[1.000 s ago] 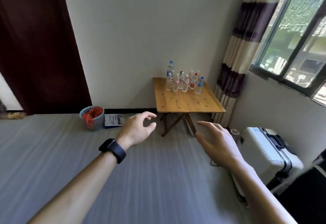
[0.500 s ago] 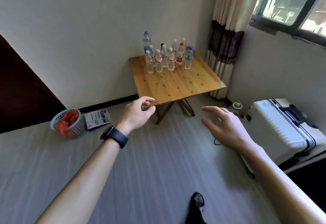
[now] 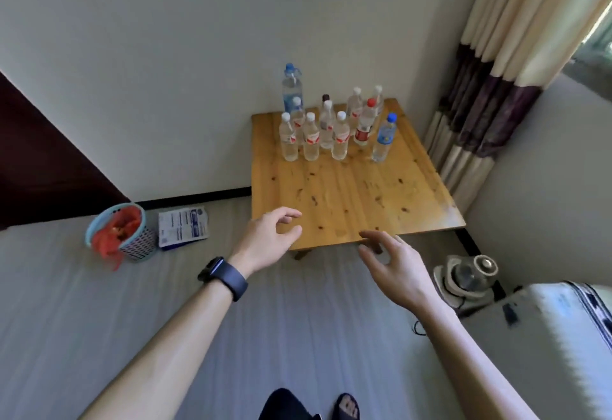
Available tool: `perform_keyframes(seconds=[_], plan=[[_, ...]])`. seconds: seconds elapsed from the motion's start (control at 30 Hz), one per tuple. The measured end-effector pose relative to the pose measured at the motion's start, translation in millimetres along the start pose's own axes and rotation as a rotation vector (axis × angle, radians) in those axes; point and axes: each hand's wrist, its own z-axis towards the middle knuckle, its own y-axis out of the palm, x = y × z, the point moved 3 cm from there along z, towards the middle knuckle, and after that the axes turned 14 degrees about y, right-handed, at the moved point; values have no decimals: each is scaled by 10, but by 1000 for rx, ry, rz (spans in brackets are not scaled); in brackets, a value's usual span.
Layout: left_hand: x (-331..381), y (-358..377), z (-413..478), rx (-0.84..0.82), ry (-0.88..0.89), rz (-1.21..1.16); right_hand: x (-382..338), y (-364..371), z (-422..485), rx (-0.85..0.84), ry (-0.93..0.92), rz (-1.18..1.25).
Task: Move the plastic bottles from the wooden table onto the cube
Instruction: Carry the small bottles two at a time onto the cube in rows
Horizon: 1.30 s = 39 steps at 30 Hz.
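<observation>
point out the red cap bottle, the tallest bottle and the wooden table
red cap bottle [image 3: 364,125]: head view, mid body
tallest bottle [image 3: 292,88]: head view, upper body
wooden table [image 3: 347,194]: head view, bare part of the top

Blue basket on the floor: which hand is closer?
Left. The left hand hovers right of the blue basket, by the near corner of the wooden table; the right hand is farther right.
</observation>
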Motion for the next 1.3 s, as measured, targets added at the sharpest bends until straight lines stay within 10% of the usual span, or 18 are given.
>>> perform_keyframes(seconds=[0.77,1.3], plan=[[-1954,-229,4239,58,-287,-209,-1249,999,4414,-168,241,-107],[-2888,397,5234,244,-423,-267,-1181,1862,6003,-131,276,-3]])
